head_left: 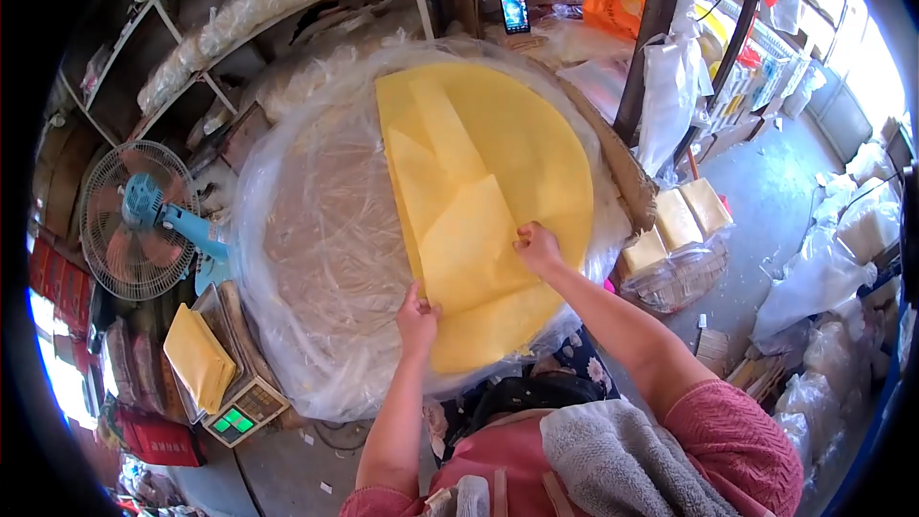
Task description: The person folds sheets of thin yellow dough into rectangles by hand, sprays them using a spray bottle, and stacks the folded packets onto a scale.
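Observation:
A large yellow sheet point(541, 144) with a rounded right edge lies on the round table point(316, 172), which is covered in clear plastic. Paler folded flaps point(464, 239) of the yellow material rest on its middle and left part. My left hand point(418, 319) is at the lower left edge of the flaps, thumb and fingers pinched on that edge. Farther right, my right hand point(538, 249) is closed at the right side of the flaps, its fingertips pinching the yellow material.
A blue fan point(142, 201) stands left of the table. Below it, a yellow folded stack point(199, 356) sits on a scale point(247, 412) with a green display. A phone point(514, 10) stands behind the table. Wrapped yellow stacks point(678, 218) are at the right. Plastic-wrapped rolls point(278, 5) fill the shelves.

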The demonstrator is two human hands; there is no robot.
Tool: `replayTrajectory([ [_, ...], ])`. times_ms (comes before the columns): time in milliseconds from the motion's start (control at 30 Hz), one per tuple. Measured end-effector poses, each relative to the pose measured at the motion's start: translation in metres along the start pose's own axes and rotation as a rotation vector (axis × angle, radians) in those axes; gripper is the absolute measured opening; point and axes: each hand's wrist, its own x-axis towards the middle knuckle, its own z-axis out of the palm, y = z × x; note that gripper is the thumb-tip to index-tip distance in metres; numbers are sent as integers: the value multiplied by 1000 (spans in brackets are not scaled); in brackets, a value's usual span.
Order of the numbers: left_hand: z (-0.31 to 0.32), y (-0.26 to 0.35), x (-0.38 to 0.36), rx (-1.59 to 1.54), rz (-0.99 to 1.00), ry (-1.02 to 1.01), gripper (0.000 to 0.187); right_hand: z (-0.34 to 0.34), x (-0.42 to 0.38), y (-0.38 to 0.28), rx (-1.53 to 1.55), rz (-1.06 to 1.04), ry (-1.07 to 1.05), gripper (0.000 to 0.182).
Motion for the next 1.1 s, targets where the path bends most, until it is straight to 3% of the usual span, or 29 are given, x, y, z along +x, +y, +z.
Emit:
replayTrajectory([
  [333,-6,-1,-8,22,-101,-130,60,7,17,-34,-133,-88,86,47],
  [533,-6,6,-13,-48,-131,-112,59,8,18,-45,50,-51,30,55],
  [633,-6,3,-13,-130,-159,-98,59,-3,18,-52,193,-35,-45,54],
  [733,-5,-1,-14,-219,-175,-89,60,5,23,-43,193,-167,1,52],
  [833,-5,8,-15,-193,-174,-103,61,0,27,-44,136,-194,-85,46],
  [1033,-5,10,-15,-277,-225,-76,61,26,55,-19,-95,-119,-38,34],
  [1100,-6,2,-15,-178,-205,-83,61,28,51,-22,-167,-91,-48,36],
])
